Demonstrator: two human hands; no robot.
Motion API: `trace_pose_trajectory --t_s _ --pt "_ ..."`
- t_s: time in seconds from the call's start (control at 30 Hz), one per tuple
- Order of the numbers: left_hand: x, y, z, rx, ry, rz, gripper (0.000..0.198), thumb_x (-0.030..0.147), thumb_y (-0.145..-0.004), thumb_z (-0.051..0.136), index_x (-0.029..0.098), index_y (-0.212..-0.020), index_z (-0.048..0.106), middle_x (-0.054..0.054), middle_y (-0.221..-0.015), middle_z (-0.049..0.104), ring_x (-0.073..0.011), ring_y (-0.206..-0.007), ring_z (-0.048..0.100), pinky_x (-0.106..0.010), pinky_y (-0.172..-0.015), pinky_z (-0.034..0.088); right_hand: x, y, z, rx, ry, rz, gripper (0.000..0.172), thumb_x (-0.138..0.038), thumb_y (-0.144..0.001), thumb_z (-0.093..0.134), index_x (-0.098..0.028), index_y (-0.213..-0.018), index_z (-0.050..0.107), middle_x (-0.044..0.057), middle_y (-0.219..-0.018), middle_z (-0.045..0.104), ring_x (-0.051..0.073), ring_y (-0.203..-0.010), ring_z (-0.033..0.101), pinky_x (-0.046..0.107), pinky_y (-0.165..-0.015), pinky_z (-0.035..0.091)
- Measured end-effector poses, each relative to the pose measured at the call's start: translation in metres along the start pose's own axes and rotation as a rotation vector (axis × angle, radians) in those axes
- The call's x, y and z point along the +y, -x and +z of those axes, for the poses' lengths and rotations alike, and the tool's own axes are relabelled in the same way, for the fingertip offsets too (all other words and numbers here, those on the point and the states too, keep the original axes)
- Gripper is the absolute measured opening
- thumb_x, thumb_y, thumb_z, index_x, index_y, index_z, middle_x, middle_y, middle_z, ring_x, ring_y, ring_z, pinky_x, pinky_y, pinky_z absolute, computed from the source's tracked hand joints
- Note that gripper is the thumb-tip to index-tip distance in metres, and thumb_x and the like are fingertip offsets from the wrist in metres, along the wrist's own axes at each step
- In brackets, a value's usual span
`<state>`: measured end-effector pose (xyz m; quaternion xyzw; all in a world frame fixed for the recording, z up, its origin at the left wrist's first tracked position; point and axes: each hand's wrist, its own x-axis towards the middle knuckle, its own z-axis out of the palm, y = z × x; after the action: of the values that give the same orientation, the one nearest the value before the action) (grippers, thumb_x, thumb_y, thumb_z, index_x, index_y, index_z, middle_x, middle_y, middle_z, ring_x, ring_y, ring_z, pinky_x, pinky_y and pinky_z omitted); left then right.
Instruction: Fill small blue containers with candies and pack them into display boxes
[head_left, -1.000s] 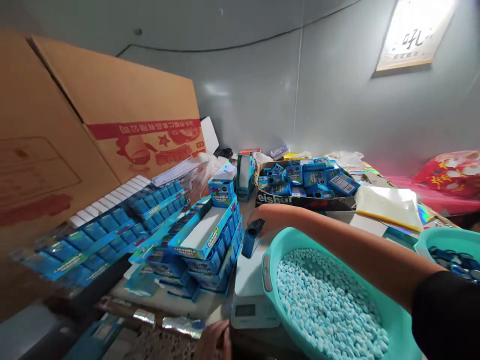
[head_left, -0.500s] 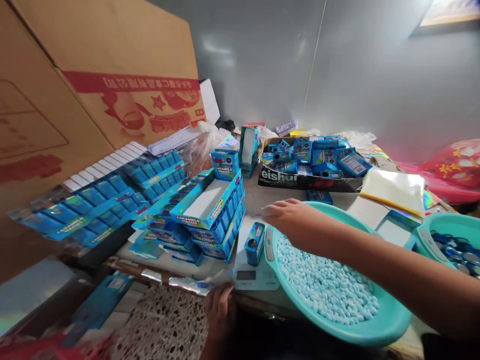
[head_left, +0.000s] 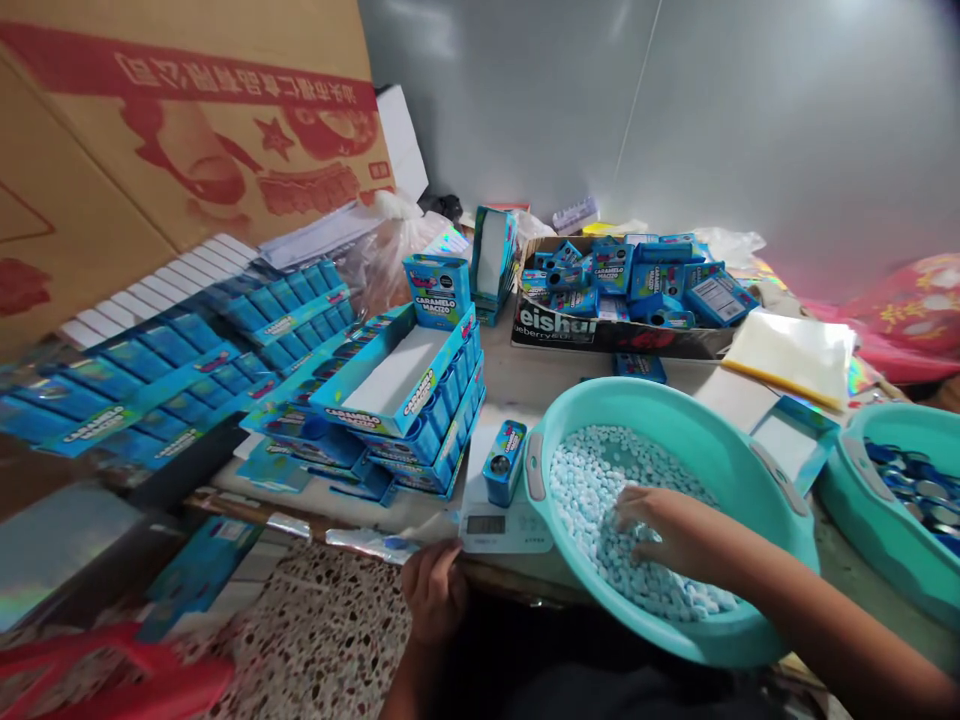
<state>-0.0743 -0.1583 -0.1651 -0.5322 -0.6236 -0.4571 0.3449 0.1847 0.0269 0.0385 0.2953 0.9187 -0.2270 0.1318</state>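
My right hand [head_left: 660,520] reaches into the turquoise basin [head_left: 757,640] of small pale-blue candies [head_left: 592,500]. Its fingers curl around candies, with some tips buried among them. On the table's front edge, my left hand [head_left: 433,588] has its fingers bent over the rim, beside a white digital scale [head_left: 517,528]. A small blue box [head_left: 504,462] with a round hole in its front stands upright on the scale, left of the basin. To the left, an open display tray [head_left: 401,375] with one upright box [head_left: 439,290] at its far end tops a stack of filled trays.
A black carton [head_left: 622,340] heaped with blue boxes stands at the back. More packed trays [head_left: 165,380] lean at the left by a large cardboard box [head_left: 225,130]. At right are a second basin [head_left: 855,500] of shiny blue pieces and an empty display tray [head_left: 795,440].
My right hand has moved from above the basin's far-left rim, near the small box, down into the candies. My left hand stays at the table edge. The camera view has tilted lower.
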Motion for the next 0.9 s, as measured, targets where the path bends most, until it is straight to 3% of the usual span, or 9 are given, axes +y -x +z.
trace_pose_trajectory --t_s 0.07,0.27,0.67,0.77,0.9 --pt "0.0 -0.001 0.0 0.002 -0.002 0.002 0.018 0.009 -0.093 0.046 0.014 -0.103 0.06 -0.008 -0.085 0.07 -0.0185 -0.081 0.064 -0.034 -0.08 0.047 0.002 -0.002 -0.001 0.001 -0.015 0.047 0.02 -0.013 -0.075 0.073 -0.017 -0.094 0.074 0.006 -0.103 0.069 0.023 -0.096 0.064 0.032 -0.088 0.047" --pt "0.0 0.0 -0.002 -0.006 0.005 0.0 0.018 0.009 -0.093 0.046 0.016 -0.101 0.06 -0.007 -0.084 0.07 -0.0182 -0.08 0.065 -0.034 -0.08 0.048 0.001 -0.003 -0.001 -0.007 -0.042 0.076 0.012 -0.014 -0.076 0.069 -0.018 -0.085 0.075 0.005 -0.089 0.072 0.021 -0.087 0.063 0.03 -0.078 0.044" --pt "0.002 -0.003 -0.001 -0.006 -0.004 0.0 0.019 0.008 -0.091 0.046 0.014 -0.1 0.061 -0.008 -0.083 0.07 -0.0188 -0.081 0.064 -0.034 -0.081 0.046 0.014 -0.006 0.001 0.04 0.053 0.027 0.016 -0.017 -0.082 0.057 -0.017 -0.077 0.072 0.006 -0.081 0.071 0.02 -0.077 0.063 0.03 -0.07 0.042" --pt "0.003 -0.002 -0.001 -0.004 -0.006 -0.006 0.019 0.008 -0.091 0.046 0.014 -0.101 0.061 -0.009 -0.083 0.071 -0.019 -0.081 0.064 -0.034 -0.081 0.047 0.01 -0.01 -0.007 0.058 0.084 0.003 0.018 -0.017 -0.085 0.055 -0.017 -0.077 0.071 0.007 -0.081 0.07 0.02 -0.076 0.062 0.031 -0.07 0.041" --pt "0.003 -0.003 0.0 -0.01 -0.007 -0.014 0.02 0.009 -0.091 0.045 0.015 -0.101 0.061 -0.008 -0.083 0.071 -0.0192 -0.079 0.064 -0.034 -0.081 0.047 -0.011 -0.016 -0.035 0.139 0.155 -0.1 0.021 -0.018 -0.09 0.051 -0.017 -0.078 0.068 0.006 -0.08 0.068 0.019 -0.075 0.059 0.031 -0.07 0.04"
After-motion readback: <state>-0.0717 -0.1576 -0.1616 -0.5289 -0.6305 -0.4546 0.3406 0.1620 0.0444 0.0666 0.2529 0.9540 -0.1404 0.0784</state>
